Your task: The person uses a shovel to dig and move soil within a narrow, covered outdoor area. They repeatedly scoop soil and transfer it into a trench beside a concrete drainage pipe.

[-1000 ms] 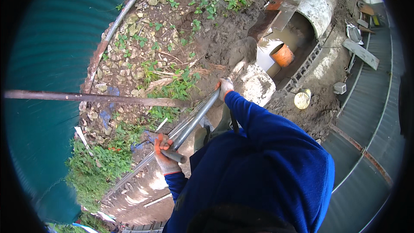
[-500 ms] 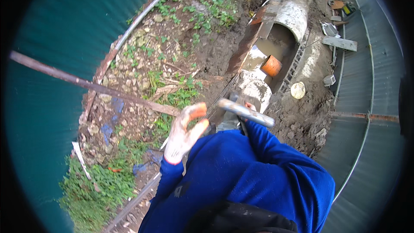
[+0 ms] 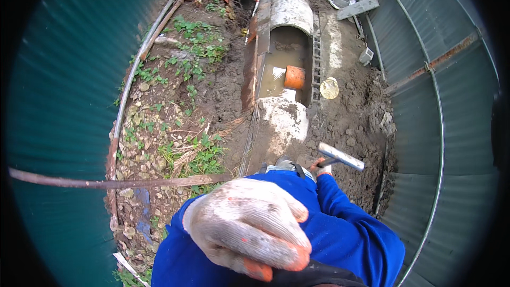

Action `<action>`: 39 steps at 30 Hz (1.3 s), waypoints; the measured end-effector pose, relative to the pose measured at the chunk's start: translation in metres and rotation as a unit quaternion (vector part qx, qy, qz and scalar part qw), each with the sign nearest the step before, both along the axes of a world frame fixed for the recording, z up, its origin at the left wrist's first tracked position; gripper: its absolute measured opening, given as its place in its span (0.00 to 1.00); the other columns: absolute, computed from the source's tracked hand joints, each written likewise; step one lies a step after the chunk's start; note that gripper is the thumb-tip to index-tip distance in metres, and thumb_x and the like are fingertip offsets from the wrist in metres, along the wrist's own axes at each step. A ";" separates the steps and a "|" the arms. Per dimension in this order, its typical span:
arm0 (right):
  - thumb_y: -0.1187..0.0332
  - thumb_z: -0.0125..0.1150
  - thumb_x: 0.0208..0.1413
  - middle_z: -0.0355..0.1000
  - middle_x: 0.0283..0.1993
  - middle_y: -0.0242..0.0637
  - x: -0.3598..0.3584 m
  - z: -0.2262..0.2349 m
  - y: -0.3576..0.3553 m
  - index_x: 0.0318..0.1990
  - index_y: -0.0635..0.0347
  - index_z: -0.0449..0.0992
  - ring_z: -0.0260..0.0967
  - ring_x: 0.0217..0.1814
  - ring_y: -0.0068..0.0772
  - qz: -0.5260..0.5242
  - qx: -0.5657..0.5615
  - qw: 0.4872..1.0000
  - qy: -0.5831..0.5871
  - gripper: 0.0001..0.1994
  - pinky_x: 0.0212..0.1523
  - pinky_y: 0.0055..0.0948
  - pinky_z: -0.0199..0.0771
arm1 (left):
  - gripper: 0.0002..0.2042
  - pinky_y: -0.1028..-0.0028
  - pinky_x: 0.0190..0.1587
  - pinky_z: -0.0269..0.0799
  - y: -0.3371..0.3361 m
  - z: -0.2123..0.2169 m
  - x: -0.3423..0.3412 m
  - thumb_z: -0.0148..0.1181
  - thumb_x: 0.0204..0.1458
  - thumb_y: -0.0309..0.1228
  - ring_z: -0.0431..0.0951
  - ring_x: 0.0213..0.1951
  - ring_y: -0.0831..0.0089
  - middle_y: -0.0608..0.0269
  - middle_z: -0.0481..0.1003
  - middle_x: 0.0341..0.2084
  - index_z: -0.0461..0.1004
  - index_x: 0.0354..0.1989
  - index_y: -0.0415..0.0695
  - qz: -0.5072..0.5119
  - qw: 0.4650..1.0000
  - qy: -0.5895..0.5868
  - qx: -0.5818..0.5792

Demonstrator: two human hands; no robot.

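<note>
My left hand (image 3: 249, 226), in a white knitted glove with orange fingertips, is raised close in front of my blue-sleeved body. Its fingers are curled and pressed together; whatever may be in them is hidden. Farther off to the right, my right hand (image 3: 322, 167) is closed around the shaft of a T-shaped tool. The tool's pale metal crossbar (image 3: 342, 157) points up and slants down to the right. Ahead of me lies a trench of muddy water (image 3: 289, 48), where an orange cylinder (image 3: 295, 77) sits partly in the water.
A whitish round pipe (image 3: 292, 10) lies beyond the trench opening, and another whitish rounded section (image 3: 287, 119) lies nearer. Rusty plates (image 3: 251, 72) line its left side. A rusty bar (image 3: 117, 183) crosses at left. Corrugated green walls (image 3: 58, 101) stand both sides; a pale round lid-like object (image 3: 329, 88) lies right.
My left hand has come up and inward, from spread fingers to curled ones. The tool in my right hand has moved to the right. The view has turned, straightening the trench ahead.
</note>
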State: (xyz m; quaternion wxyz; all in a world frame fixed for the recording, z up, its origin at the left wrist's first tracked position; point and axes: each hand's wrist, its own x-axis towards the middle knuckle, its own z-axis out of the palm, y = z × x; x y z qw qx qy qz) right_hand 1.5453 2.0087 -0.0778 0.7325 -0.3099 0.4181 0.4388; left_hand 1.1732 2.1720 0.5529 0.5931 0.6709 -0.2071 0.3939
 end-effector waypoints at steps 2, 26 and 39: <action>0.63 0.58 0.62 0.69 0.20 0.28 0.023 -0.017 -0.047 0.26 0.48 0.71 0.69 0.20 0.26 -0.023 -0.002 1.000 0.006 0.11 0.23 0.27 0.74 | 0.16 0.51 0.51 0.78 0.002 0.004 0.041 0.65 0.62 0.36 0.86 0.39 0.51 0.39 0.82 0.39 0.82 0.42 0.29 -0.042 0.999 -0.034 -0.009; 0.63 0.58 0.70 0.71 0.52 0.56 -0.008 0.198 -0.173 0.60 0.68 0.65 0.79 0.49 0.47 0.033 -0.125 0.966 -0.223 0.20 0.50 0.37 0.84 | 0.17 0.55 0.42 0.79 0.013 -0.052 0.322 0.67 0.60 0.28 0.83 0.40 0.52 0.40 0.82 0.40 0.78 0.50 0.23 -0.401 0.855 -0.241 -0.224; 0.50 0.68 0.62 0.68 0.39 0.34 -0.019 0.274 -0.133 0.44 0.52 0.69 0.69 0.39 0.38 -0.141 -0.238 0.960 -0.046 0.19 0.45 0.46 0.76 | 0.12 0.51 0.51 0.78 0.073 -0.026 0.351 0.62 0.63 0.33 0.83 0.35 0.56 0.49 0.81 0.33 0.81 0.40 0.33 -0.396 0.894 -0.023 -0.207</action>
